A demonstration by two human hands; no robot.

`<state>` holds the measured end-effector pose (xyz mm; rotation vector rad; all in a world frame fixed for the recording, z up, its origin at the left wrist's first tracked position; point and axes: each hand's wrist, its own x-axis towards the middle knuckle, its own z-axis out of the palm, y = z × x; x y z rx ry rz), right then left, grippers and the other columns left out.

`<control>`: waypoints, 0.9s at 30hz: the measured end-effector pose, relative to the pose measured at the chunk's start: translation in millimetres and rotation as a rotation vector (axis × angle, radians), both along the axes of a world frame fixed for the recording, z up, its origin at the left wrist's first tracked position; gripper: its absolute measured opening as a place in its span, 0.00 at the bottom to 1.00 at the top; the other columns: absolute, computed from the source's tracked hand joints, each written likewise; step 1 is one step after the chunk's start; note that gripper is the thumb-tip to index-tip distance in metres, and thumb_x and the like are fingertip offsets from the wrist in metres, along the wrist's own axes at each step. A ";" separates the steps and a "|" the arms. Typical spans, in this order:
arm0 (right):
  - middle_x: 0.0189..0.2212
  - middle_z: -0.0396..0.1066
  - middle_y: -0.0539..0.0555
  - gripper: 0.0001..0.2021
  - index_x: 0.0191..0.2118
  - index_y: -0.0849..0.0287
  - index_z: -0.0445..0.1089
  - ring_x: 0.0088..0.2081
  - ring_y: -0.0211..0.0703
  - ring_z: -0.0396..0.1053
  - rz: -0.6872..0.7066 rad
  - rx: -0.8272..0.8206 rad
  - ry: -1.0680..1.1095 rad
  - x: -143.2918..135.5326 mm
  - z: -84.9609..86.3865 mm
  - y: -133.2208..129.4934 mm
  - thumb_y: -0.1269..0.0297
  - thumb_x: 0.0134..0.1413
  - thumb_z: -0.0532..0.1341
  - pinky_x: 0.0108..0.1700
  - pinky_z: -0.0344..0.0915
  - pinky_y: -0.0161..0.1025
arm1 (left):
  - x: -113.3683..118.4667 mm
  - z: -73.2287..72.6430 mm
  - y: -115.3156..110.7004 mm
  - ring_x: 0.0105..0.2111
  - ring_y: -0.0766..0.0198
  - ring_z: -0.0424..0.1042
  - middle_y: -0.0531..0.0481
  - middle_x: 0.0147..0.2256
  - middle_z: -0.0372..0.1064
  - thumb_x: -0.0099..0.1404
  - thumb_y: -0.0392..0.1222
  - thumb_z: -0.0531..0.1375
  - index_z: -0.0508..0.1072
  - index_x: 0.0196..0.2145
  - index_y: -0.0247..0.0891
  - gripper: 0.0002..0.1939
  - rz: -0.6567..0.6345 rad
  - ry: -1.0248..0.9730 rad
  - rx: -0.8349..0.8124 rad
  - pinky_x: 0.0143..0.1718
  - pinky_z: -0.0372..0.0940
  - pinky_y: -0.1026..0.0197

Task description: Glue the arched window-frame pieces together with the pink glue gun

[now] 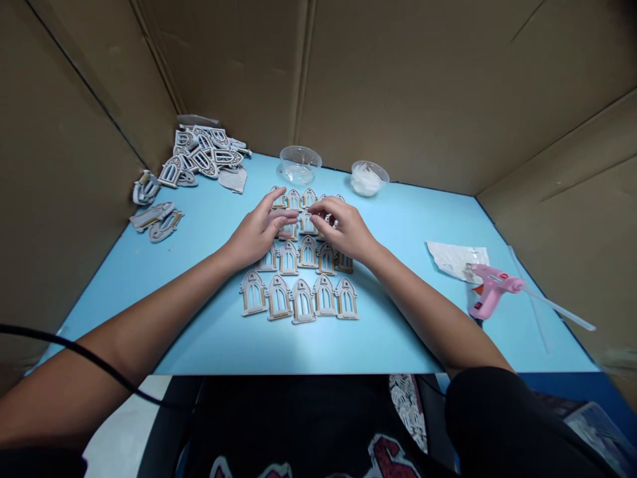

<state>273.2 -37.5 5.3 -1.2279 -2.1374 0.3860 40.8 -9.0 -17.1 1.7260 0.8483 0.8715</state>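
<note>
Several small arched window-frame pieces (303, 301), pale with gold-brown sides, lie in rows on the blue table. Over the left part of the upper rows is my left hand (261, 229), its fingers stretched out and apart, with nothing seen in it. My right hand (343, 229) hovers across from it with thumb and fingertips brought together beside an arched piece (308, 224) in the second row. Whatever those fingertips may hold is too small to make out. Both hands partly cover the pieces beneath them.
A heap of arched pieces (204, 156) sits at the back left, with some loose ones (164, 226) nearer. Two clear plastic bowls (300, 159) stand at the back, the right bowl (369, 178) holding whitish material. A pink glue gun (490, 289) rests at right by a white packet (455, 259). Cardboard walls (398, 86) surround the table.
</note>
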 end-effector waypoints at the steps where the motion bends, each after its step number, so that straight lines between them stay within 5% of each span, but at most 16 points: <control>1: 0.44 0.75 0.57 0.10 0.49 0.55 0.75 0.45 0.48 0.72 0.007 -0.026 0.038 -2.9 4.6 -3.1 0.59 0.70 0.59 0.46 0.69 0.45 | 1.8 2.6 -2.3 0.50 0.52 0.81 0.37 0.54 0.77 0.75 0.42 0.54 0.52 0.73 0.40 0.32 -0.004 -0.037 -0.073 0.39 0.78 0.56; 4: 0.45 0.76 0.55 0.11 0.50 0.53 0.75 0.42 0.45 0.72 0.059 -0.122 0.133 -11.9 13.0 -11.2 0.58 0.65 0.64 0.43 0.70 0.43 | 5.0 8.2 -7.8 0.28 0.57 0.80 0.43 0.39 0.80 0.72 0.49 0.59 0.66 0.64 0.40 0.26 -0.031 0.013 -0.155 0.21 0.68 0.61; 8: 0.43 0.78 0.54 0.11 0.47 0.55 0.75 0.39 0.42 0.73 0.115 -0.273 0.341 -21.5 14.6 -16.8 0.56 0.64 0.64 0.42 0.70 0.42 | 4.3 9.6 -13.0 0.16 0.65 0.68 0.52 0.29 0.78 0.67 0.50 0.63 0.73 0.53 0.40 0.19 -0.061 0.118 -0.073 0.20 0.64 0.61; 16: 0.29 0.74 0.50 0.09 0.30 0.55 0.68 0.32 0.40 0.69 0.020 -0.324 0.421 -23.3 14.7 -19.9 0.58 0.55 0.66 0.36 0.66 0.40 | 2.8 11.7 -15.5 0.38 0.54 0.82 0.51 0.35 0.82 0.66 0.45 0.63 0.72 0.57 0.42 0.22 -0.030 0.139 0.079 0.47 0.72 0.52; 22: 0.31 0.74 0.47 0.11 0.44 0.53 0.70 0.33 0.40 0.71 0.150 -0.313 0.277 -19.4 13.6 -19.0 0.64 0.55 0.65 0.38 0.66 0.39 | 2.8 16.3 -18.4 0.36 0.56 0.80 0.53 0.32 0.78 0.65 0.48 0.65 0.70 0.55 0.42 0.23 0.026 0.090 0.059 0.41 0.70 0.56; 27: 0.32 0.77 0.50 0.03 0.37 0.56 0.74 0.36 0.42 0.74 0.118 -0.294 0.079 6.7 29.3 -8.6 0.65 0.60 0.63 0.41 0.66 0.40 | 4.0 17.5 -14.0 0.23 0.65 0.65 0.58 0.25 0.67 0.62 0.46 0.66 0.68 0.50 0.42 0.20 0.124 0.067 -0.035 0.27 0.57 0.61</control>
